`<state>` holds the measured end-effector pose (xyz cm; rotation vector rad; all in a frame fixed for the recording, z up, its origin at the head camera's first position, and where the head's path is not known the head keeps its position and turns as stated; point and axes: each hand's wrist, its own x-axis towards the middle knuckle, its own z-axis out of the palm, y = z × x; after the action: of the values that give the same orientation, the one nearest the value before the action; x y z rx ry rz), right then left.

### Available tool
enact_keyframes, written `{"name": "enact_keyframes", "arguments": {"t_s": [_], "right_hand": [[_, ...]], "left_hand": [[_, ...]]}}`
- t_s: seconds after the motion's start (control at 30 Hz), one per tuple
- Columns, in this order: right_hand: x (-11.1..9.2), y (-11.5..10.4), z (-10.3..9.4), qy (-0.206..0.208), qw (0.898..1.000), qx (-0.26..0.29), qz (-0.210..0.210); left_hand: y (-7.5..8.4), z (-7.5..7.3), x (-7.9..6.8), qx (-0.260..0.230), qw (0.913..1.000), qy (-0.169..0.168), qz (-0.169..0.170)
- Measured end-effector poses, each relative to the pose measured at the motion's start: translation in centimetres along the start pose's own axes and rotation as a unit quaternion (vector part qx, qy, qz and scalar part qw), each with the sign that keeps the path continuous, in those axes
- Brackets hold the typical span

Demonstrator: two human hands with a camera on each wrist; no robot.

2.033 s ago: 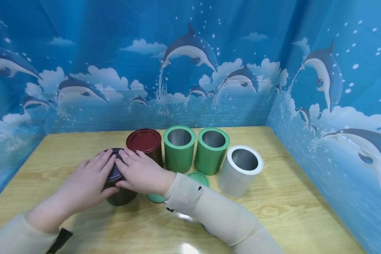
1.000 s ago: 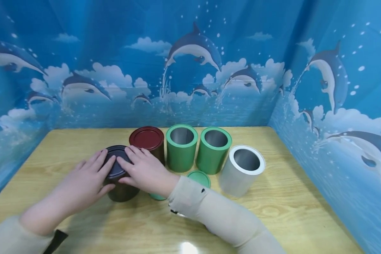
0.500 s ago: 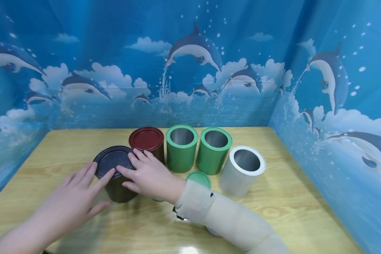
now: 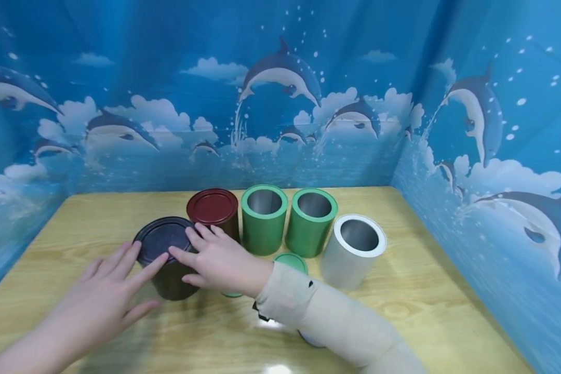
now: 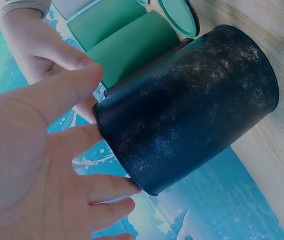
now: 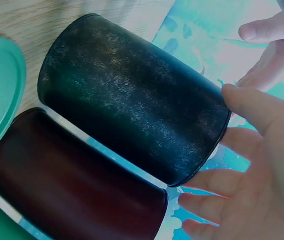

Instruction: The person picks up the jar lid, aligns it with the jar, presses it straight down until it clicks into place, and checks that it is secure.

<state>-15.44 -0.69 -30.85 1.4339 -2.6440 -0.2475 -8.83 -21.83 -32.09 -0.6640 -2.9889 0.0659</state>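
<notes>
Two hands spread their fingers at the rim of the black can (image 5: 189,110), which stands upright at the left of the table (image 4: 430,317), its lower side partly covered in the head view. The left hand (image 4: 100,296) has its fingers stretched out and released, tips at the near edge of the can's top, thumb apart from its side; its forearm runs out of frame at the bottom. The right hand (image 4: 224,262) is likewise unclenched and grasps nothing: its fingers reach across the rim, and the right wrist view shows the thumb at the edge, though some fingertips vanish behind the can.

Behind the right hand, the red can (image 4: 212,208) has its lower part hidden. Next come one green can (image 4: 264,226) and another green can (image 4: 311,228), then the white can (image 4: 354,254), tilted-looking from this angle; shadow makes the insides of these three hard to read. A green disc (image 4: 292,261) is half covered by the sleeve (image 4: 332,319), a second green disc (image 4: 232,294) shows only as a sliver under the hand, and a greyish round thing (image 4: 311,338) barely peeps out below the sleeve, too covered to identify.
</notes>
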Motion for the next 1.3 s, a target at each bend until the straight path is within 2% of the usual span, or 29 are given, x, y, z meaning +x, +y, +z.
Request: {"name": "enact_keyframes", "arguments": {"t_s": [0.17, 0.5, 0.7, 0.93, 1.07, 1.17, 1.3], "right_hand": [[-0.1, 0.0, 0.0, -0.013, 1.0, 0.002, -0.01], [-0.1, 0.3, -0.2, 0.015, 0.999, -0.018, -0.022], [-0.5, 0.4, 0.4, -0.003, 1.0, 0.009, -0.014], [-0.6, 0.2, 1.0, 0.007, 0.999, 0.03, -0.018], [-0.6, 0.4, 1.1, -0.005, 0.999, 0.037, -0.013], [-0.9, 0.8, 1.0, -0.011, 0.999, 0.049, -0.015], [-1.9, 1.6, 0.9, -0.001, 0.997, 0.07, -0.028]], "left_hand": [[-0.2, 0.0, -0.5, -0.004, 0.9999, -0.01, -0.004], [0.1, -0.4, -0.2, -0.005, 0.9999, 0.009, -0.003], [0.1, -0.2, -0.3, 0.002, 0.9999, 0.01, -0.006], [-0.3, -0.2, -0.4, -0.002, 0.9999, 0.006, -0.009], [-0.4, -0.2, -0.4, 0.002, 0.9999, 0.002, -0.01], [-0.1, -0.5, -0.5, 0.008, 0.9999, 0.007, -0.006], [0.8, -0.9, -0.7, 0.006, 0.9994, 0.032, 0.01]]}}
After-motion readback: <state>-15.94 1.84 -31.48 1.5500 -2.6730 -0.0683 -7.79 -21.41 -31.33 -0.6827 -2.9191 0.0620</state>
